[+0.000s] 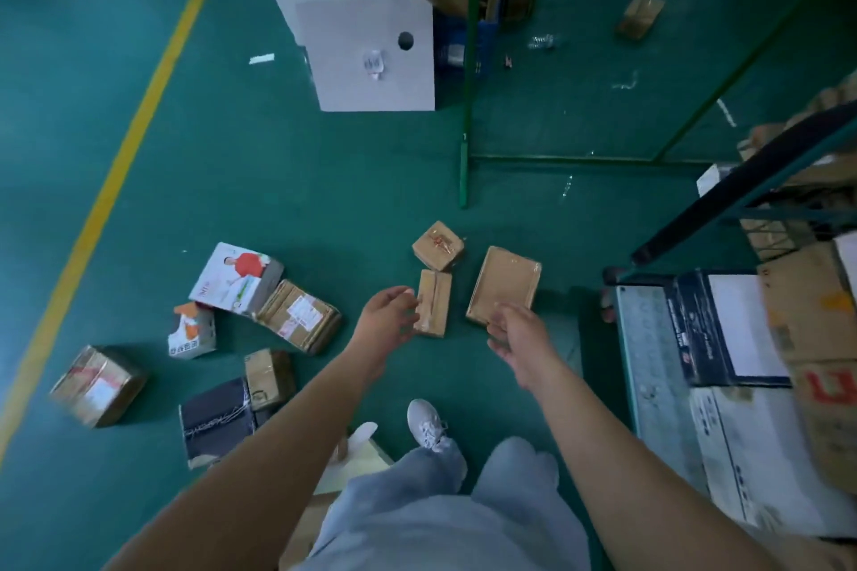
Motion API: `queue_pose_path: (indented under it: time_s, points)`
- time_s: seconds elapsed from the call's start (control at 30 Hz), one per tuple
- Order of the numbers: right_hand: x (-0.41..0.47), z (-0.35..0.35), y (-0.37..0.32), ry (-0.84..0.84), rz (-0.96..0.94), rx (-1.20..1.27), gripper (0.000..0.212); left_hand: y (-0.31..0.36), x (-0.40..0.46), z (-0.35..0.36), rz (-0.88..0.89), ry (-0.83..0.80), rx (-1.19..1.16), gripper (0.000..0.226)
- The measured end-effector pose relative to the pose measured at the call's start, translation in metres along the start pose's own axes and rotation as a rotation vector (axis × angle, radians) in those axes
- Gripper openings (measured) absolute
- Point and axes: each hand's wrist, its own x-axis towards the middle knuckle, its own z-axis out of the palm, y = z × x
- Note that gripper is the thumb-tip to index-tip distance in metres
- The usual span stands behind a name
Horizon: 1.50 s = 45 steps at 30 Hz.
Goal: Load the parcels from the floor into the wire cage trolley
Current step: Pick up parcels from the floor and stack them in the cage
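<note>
Reaching down toward parcels on the green floor.

Left hand (387, 315) open beside narrow brown parcel (433, 302); right hand (519, 341) loosely curled, empty, over near edge of flat brown parcel (504, 282). More parcels scattered left; wire cage trolley (649, 366) at right, already holding boxes.

trolley (649, 366) cut off right, hands (514, 334) blurred
</note>
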Motion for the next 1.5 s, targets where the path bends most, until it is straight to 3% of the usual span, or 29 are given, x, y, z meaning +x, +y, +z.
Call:
queue_pose_path:
  time_s: [0.1, 0.33, 0.5, 0.73, 1.03, 1.17, 1.23, 1.37, 1.5]
  points:
    - [0.034, -0.002, -0.010, 0.027, 0.015, 0.010, 0.014, 0.009, 0.037, 0.010, -0.006, -0.060, 0.137, 0.024]
    - [0.147, -0.023, -0.009, 0.068, 0.054, -0.065, 0.021, 0.001, 0.150, 0.058, -0.117, -0.210, 0.320, 0.026]
    - [0.241, -0.043, 0.016, 0.100, 0.118, -0.104, 0.026, -0.038, 0.242, 0.097, -0.200, -0.188, 0.427, 0.025]
    - [0.407, -0.085, 0.101, 0.119, 0.199, -0.178, 0.029, -0.132, 0.398, 0.168, -0.280, -0.214, 0.603, 0.033]
    - [0.585, -0.121, 0.203, 0.184, 0.197, -0.305, 0.033, -0.264, 0.564, 0.217, -0.336, -0.224, 0.755, 0.066]
    - [0.636, -0.130, 0.245, 0.232, 0.279, -0.308, 0.058, -0.320, 0.610, 0.222, -0.401, -0.138, 0.753, 0.076]
    - [0.654, -0.132, 0.262, 0.209, 0.337, -0.291, 0.066, -0.340, 0.626, 0.223, -0.431, -0.120, 0.740, 0.070]
    - [0.678, -0.135, 0.282, 0.163, 0.365, -0.221, 0.058, -0.359, 0.646, 0.222, -0.410, -0.127, 0.704, 0.049]
    - [0.677, -0.136, 0.284, 0.200, 0.324, -0.190, 0.063, -0.355, 0.647, 0.214, -0.452, -0.081, 0.587, 0.045]
